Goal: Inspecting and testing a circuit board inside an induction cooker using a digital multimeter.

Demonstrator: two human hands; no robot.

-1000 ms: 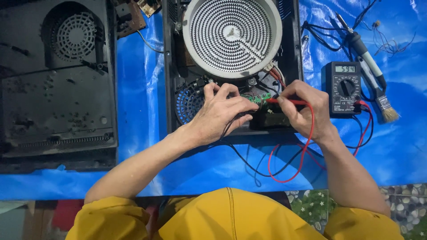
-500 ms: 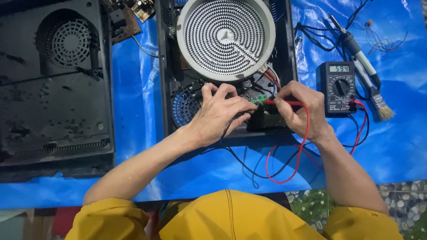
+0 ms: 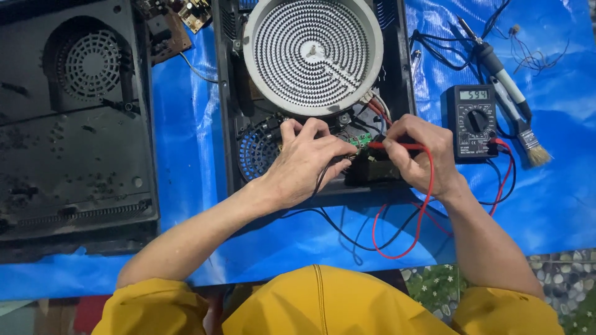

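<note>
An opened black cooker housing [image 3: 232,124] lies on a blue tarp, with a round white coil heating element [image 3: 312,54] in its upper half. Below the coil sits a small green circuit board [image 3: 360,140]. My left hand [image 3: 307,162] grips a black test probe whose tip rests at the board. My right hand [image 3: 421,154] pinches a red test probe [image 3: 397,146] pointing left at the same board. Red and black leads [image 3: 397,236] loop down over the tarp to a black multimeter [image 3: 473,121] at the right.
A black bottom cover with a round fan grille [image 3: 90,62] lies at the left. A brown circuit board [image 3: 167,28] sits at the top. A soldering iron [image 3: 493,59], a paintbrush [image 3: 528,133] and loose wires [image 3: 534,49] lie at the right on the blue tarp [image 3: 186,142].
The view has drifted slightly, so everything sits a little lower and to the left. Both hands stay with their probes at the green board.
</note>
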